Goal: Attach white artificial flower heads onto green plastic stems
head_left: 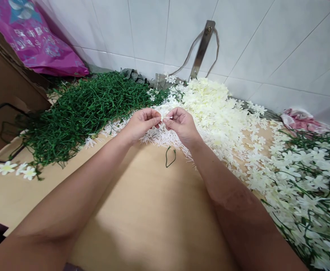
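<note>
Over the middle of the table, my left hand (142, 123) and my right hand (182, 125) meet fingertip to fingertip. Both are closed in a pinch on small white artificial flower parts (163, 117), mostly covered by the fingers. Thin white strands show by the right fingertips. Just beyond and under the hands lies a heap of white stamens (160, 140). A pile of green plastic stems (97, 101) is to the left, and cream-white petal pieces (210, 105) are heaped to the right. One bent green stem (167, 166) rests on the table below my hands.
White flowers on green stems (308, 188) cover the right side. Several white blossoms (6, 168) lie at the left. A cardboard box (9, 94) and a pink bag (49, 49) stand back left. A metal bracket (203, 49) leans against the tiled wall.
</note>
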### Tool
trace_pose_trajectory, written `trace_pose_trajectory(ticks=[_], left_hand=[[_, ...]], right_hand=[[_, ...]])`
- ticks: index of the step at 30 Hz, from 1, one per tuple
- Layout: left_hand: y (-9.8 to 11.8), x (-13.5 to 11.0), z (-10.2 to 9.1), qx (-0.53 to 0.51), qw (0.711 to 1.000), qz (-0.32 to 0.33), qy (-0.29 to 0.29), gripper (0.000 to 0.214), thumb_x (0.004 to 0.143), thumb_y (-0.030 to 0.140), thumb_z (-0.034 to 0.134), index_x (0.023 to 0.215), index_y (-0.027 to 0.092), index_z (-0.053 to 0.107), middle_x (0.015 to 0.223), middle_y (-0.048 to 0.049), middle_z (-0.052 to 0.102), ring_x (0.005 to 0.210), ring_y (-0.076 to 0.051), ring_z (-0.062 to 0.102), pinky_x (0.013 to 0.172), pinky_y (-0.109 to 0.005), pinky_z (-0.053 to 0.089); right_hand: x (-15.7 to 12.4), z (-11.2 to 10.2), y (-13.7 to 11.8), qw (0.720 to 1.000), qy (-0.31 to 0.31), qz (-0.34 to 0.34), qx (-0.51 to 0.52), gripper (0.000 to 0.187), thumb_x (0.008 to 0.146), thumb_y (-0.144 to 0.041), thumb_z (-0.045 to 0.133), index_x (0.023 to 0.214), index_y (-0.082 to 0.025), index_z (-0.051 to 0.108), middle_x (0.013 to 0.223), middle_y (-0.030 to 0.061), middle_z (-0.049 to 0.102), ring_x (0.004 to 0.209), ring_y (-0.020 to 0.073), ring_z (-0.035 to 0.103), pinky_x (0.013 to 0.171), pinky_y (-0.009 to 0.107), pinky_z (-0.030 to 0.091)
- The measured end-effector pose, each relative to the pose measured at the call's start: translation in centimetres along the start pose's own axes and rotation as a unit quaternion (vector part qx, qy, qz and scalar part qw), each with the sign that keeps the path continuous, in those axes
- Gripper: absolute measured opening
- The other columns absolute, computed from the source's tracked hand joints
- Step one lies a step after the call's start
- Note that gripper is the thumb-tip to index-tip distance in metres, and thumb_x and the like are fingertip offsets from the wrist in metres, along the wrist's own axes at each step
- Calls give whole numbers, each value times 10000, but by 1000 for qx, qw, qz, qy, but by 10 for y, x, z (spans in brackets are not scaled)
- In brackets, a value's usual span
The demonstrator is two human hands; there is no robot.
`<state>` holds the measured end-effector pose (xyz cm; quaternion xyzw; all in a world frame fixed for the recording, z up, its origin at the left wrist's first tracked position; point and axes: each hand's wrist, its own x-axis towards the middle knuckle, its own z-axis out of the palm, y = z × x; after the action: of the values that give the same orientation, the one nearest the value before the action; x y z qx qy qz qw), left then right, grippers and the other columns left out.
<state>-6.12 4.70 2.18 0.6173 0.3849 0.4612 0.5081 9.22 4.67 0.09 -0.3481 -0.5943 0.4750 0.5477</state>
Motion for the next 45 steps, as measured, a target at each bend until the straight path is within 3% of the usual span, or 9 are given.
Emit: trace_pose_trajectory(ticks=[4, 9, 15, 20, 29, 33, 37, 41, 45], left_hand=[[2, 0, -1, 10, 1000, 3, -11, 73, 663, 174, 640, 676, 136, 579, 588, 22, 568, 566, -81, 522, 622, -233, 420], [0, 2, -2, 34, 999, 7, -5, 44, 667, 154, 604, 662, 145, 562, 566, 37, 539, 554, -77, 512, 613, -227, 415], [2, 1, 1, 26, 1000, 13, 1, 76, 675, 108, 570, 646, 152, 515, 541, 47, 504, 538, -65, 489, 571, -210, 380], [4, 1, 0, -4, 1000, -1, 5, 77, 671, 115, 563, 642, 156, 505, 522, 46, 492, 514, -64, 458, 529, -207, 340], [7, -2, 7, -83, 996, -29, -11, 100, 668, 123, 558, 614, 157, 481, 532, 42, 482, 508, -57, 442, 535, -200, 343], [8, 0, 8, -41, 998, -38, 26, 133, 704, 100, 531, 612, 162, 457, 524, 49, 453, 505, -57, 421, 527, -198, 331], [6, 4, 7, 42, 996, 3, 85, 141, 719, 67, 525, 620, 153, 471, 565, 51, 452, 520, -51, 390, 516, -196, 303], [5, 5, 3, 76, 994, 30, 73, 127, 731, 80, 528, 635, 150, 484, 595, 45, 462, 551, -57, 402, 541, -202, 320], [4, 5, 0, 99, 992, 51, 55, 104, 723, 91, 521, 650, 156, 486, 610, 39, 471, 568, -68, 414, 559, -209, 337]], right_hand=[[1, 2, -1, 999, -17, -30, 5, 401, 601, -409, 786, 833, -211, 526, 684, -43, 524, 595, 69, 483, 562, 248, 417], [2, 2, -4, 999, -29, -27, -18, 384, 591, -459, 782, 747, -189, 557, 676, -31, 559, 607, 74, 506, 574, 254, 418], [2, -1, -7, 1000, -21, 17, -3, 426, 544, -447, 814, 710, -195, 514, 567, -64, 520, 520, 57, 463, 525, 244, 397], [-2, -1, -9, 994, -71, 88, 11, 373, 620, -450, 773, 691, -174, 533, 592, -45, 540, 529, 51, 466, 512, 230, 372], [-2, -7, -14, 986, -80, 102, 106, 415, 576, -459, 791, 643, -188, 484, 610, -49, 528, 577, 61, 474, 581, 232, 391], [-4, -3, -22, 994, -41, 85, -62, 458, 581, -520, 777, 641, -197, 457, 549, -58, 451, 526, 64, 387, 505, 237, 303], [-8, 10, -28, 959, 67, 2, -274, 473, 552, -469, 812, 595, -193, 429, 547, -58, 426, 535, 66, 343, 507, 241, 265], [-11, 17, -25, 953, 9, -33, -300, 347, 736, -462, 672, 654, -180, 487, 569, -47, 460, 531, 68, 365, 521, 246, 283], [-10, 15, -20, 959, -19, -26, -280, 374, 750, -502, 647, 667, -188, 462, 540, -65, 391, 502, 60, 314, 497, 246, 238]])
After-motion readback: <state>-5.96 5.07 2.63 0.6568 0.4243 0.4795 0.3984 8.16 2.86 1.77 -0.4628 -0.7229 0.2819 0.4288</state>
